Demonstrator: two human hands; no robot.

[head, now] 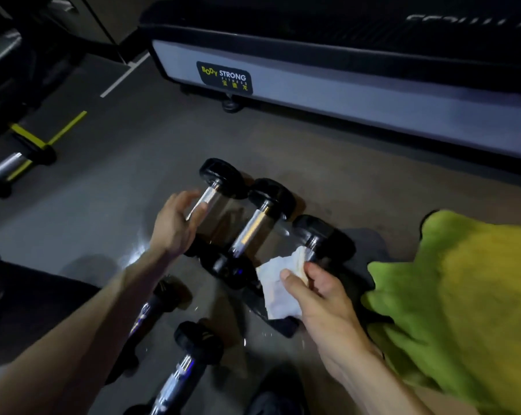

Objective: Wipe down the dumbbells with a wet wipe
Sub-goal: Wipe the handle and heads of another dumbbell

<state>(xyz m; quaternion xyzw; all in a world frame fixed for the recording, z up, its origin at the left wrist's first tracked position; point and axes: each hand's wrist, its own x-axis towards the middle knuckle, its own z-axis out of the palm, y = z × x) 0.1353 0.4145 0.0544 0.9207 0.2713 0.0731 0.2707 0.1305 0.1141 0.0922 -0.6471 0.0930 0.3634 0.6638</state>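
Nearest, a dumbbell lay on the floor, long axis running near-left to far-right. My right hand pinched the wet wipe btwn thumb & fingers, just beside the rightmost dumbbell. My left hand, fingers spread, touched the leftmost dumbbell; middle dumbbell parallel. Treadmill beyond.

3 dumbbells lie side by side on the grey floor, black heads w/ shiny chrome handles, all angled the same way. Left dumbbell, middle dumbbell, right dumbbell; heads nearly touching. 2 more dumbbells closer in: one dark and partly hidden, another w/ chrome handle, lying flat. The wet wipe is white, crumpled, a bit stained at the top edge, pressed against the right dumbbell's handle.
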